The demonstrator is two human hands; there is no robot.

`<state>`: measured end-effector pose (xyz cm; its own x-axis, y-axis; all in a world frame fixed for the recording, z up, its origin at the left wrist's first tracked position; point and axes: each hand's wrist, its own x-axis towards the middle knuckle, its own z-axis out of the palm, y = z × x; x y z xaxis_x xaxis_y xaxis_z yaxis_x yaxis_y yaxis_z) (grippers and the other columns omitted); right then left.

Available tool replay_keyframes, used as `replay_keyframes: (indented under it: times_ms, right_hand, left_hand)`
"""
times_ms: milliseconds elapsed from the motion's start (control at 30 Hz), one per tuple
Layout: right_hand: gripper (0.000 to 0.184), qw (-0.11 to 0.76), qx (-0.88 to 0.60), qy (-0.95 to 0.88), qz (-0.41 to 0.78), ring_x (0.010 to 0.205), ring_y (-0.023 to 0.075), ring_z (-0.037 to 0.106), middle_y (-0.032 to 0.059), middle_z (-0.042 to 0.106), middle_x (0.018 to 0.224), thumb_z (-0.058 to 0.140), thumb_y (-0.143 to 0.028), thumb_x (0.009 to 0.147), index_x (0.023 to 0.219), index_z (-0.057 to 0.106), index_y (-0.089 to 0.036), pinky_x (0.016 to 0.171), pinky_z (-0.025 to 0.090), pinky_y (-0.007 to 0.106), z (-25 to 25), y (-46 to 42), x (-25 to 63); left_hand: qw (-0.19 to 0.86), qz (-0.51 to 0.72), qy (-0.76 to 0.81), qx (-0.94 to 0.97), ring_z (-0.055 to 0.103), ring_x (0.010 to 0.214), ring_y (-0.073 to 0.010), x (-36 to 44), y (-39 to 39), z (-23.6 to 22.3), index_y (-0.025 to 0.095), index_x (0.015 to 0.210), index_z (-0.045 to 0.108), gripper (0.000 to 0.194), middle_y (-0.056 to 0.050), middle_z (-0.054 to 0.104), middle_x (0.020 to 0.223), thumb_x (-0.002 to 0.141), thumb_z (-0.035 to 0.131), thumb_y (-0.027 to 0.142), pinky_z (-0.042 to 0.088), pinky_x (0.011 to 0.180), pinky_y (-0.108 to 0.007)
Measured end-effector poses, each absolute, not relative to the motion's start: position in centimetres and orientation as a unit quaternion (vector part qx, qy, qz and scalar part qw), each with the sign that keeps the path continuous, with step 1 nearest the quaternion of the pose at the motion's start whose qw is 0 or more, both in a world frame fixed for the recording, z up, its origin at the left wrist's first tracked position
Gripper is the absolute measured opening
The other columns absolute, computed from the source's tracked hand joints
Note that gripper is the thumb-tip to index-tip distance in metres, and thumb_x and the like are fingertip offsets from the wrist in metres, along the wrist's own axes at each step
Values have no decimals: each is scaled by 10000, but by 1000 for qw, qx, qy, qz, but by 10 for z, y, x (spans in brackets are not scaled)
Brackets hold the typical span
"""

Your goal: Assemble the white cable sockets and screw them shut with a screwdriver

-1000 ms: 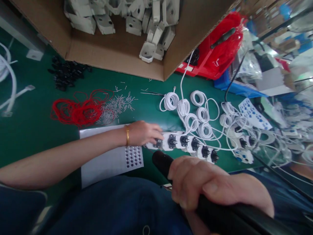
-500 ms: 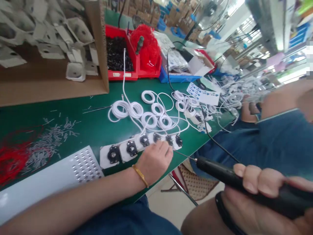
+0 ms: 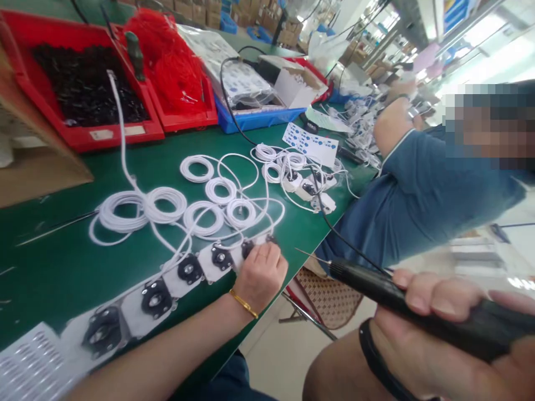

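My right hand, at the lower right, is wrapped round a black electric screwdriver. Its long thin bit points left, over the table edge, and touches nothing. My left hand is curled over the right end of a row of several white plastic housings. Its fingertips close on a housing there, which they partly hide. Each housing carries a round black part with small metal screws. White cables run from the row to coils lying behind it.
Red bins hold small black parts and red strands. A blue tray stands beside them. A cardboard box is at left, a white sheet of metallic dots at lower left. A co-worker in a blue shirt sits at right.
The view has swung right and closer to the row. My left hand has shifted toward the row's right end. The screwdriver stays in my right hand, its bit now farther from the left hand.
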<state>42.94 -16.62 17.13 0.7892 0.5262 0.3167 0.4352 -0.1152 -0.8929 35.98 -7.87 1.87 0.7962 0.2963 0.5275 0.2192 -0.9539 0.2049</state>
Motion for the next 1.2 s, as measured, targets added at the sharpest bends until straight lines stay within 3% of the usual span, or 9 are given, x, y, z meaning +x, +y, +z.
replay_keyframes:
  times_ms: [100, 200, 400, 500, 833, 1200]
  right_hand:
    - [245, 704, -642, -245, -181, 405, 95, 388, -48, 403, 568, 367, -307, 882, 976, 590, -266, 475, 358, 274, 160, -151, 437]
    - [165, 713, -623, -270, -175, 399, 99, 373, -53, 414, 552, 460, -317, 832, 934, 539, -213, 456, 370, 270, 153, -135, 449]
    - [316, 759, -597, -246, -80, 397, 102, 424, -60, 442, 526, 398, -515, 875, 902, 492, -215, 445, 376, 289, 151, -117, 465]
    - [300, 734, -619, -278, -25, 406, 107, 448, -60, 466, 532, 489, -538, 827, 892, 493, -245, 469, 401, 306, 150, -116, 470]
    - [250, 693, -673, -260, 20, 448, 119, 501, -64, 477, 553, 679, -380, 743, 895, 510, -275, 499, 457, 314, 148, -111, 466]
    - [322, 691, -664, -279, 70, 435, 109, 482, -46, 541, 578, 750, -366, 690, 914, 554, -242, 479, 468, 312, 152, -104, 469]
  left_hand:
    - [56, 311, 108, 942, 644, 931, -225, 355, -77, 16, 123, 962, 635, 177, -159, 652, 1054, 835, 516, 90, 543, 802, -349]
    - [59, 316, 100, 942, 651, 942, -230, 353, -74, 15, 138, 981, 637, 187, -158, 664, 1046, 830, 539, 90, 550, 825, -368]
    - [70, 306, 106, 943, 655, 900, -266, 357, -73, 13, 155, 1002, 636, 233, -171, 664, 1018, 791, 589, 67, 562, 755, -412]
    - [83, 293, 111, 946, 640, 928, -283, 357, -73, 13, 161, 1005, 633, 232, -184, 652, 1047, 796, 578, 77, 554, 747, -426]
    - [91, 271, 118, 951, 621, 958, -265, 358, -72, 16, 176, 989, 624, 200, -166, 637, 1122, 831, 518, 118, 528, 770, -410]
    - [132, 318, 130, 930, 593, 1054, -254, 360, -74, 11, 112, 983, 605, 208, -171, 648, 1110, 884, 424, 95, 447, 824, -374]
